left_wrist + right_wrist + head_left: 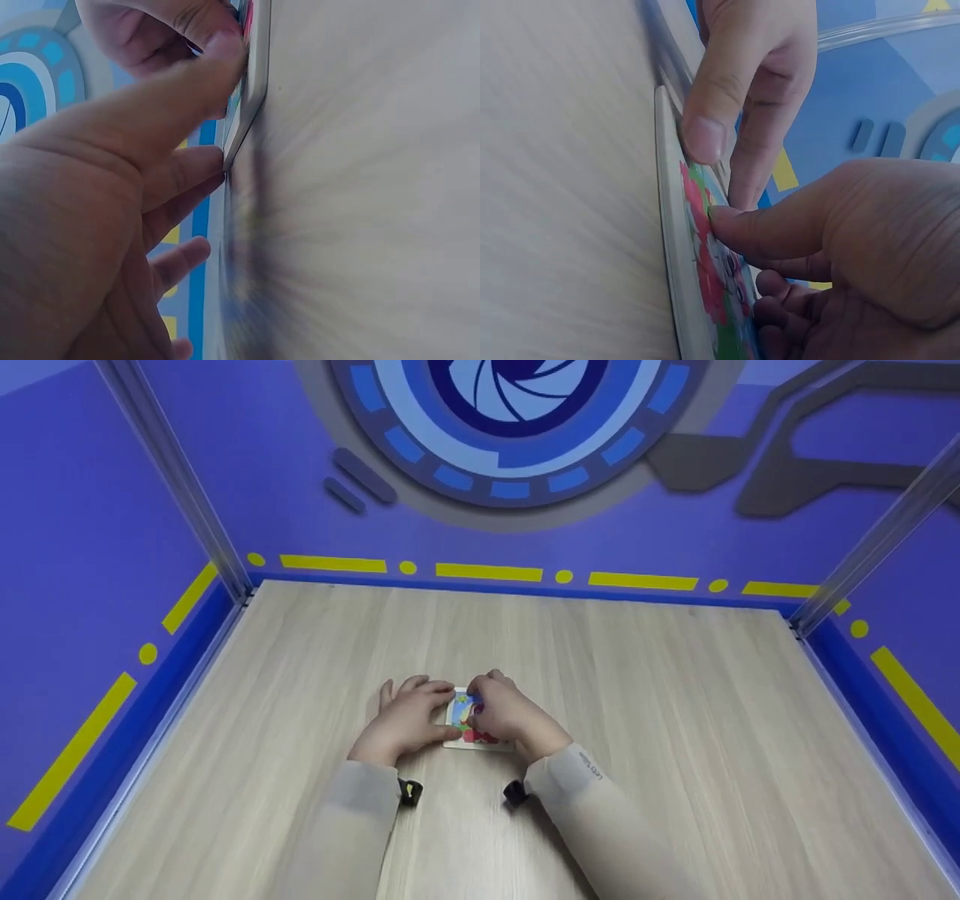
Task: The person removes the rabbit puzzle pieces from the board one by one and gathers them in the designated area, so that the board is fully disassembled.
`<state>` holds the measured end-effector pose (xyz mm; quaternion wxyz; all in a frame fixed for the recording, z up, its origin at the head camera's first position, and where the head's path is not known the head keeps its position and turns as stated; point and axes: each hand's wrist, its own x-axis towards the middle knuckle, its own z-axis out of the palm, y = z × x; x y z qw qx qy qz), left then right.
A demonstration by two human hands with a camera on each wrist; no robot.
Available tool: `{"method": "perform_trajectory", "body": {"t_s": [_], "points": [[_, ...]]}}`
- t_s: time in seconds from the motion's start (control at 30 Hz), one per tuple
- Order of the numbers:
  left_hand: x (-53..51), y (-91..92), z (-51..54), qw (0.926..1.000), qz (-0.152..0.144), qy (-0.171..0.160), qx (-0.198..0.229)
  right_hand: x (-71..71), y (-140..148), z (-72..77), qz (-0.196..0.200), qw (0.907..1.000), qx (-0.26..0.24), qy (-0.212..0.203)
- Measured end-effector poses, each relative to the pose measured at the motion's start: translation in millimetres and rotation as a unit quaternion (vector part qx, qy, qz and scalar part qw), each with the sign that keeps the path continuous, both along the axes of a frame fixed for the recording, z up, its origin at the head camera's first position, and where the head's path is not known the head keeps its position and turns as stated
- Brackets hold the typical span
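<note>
Just below the middle of the head view, a picture board (460, 711) lies on the table (660, 720). The left hand (409, 720), fingers loosely spread, touches its left side; the right hand (516, 714) curls over it, possibly pinching; I cannot tell. The wrist views alone reveal its thick edge (681, 255).

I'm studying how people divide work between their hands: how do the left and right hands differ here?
The left hand has spread fingers at the picture board's left side, while the right hand has curled fingers over its right part. The left thumb lies by the board's near-left corner; the right thumb touches the picture farther in. Both hands emerge from pale sleeves.
</note>
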<state>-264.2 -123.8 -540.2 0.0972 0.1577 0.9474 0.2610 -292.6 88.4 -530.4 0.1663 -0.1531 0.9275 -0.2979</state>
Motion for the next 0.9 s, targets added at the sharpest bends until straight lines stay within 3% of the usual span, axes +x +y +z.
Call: {"method": "perform_trajectory", "body": {"t_s": [0.9], "points": [[2.8, 5.9, 2.9, 0.9997, 0.021, 0.001, -0.007, -4.1, 10.1, -17.2, 0.006, 0.9957, -0.088, 0.026]]}}
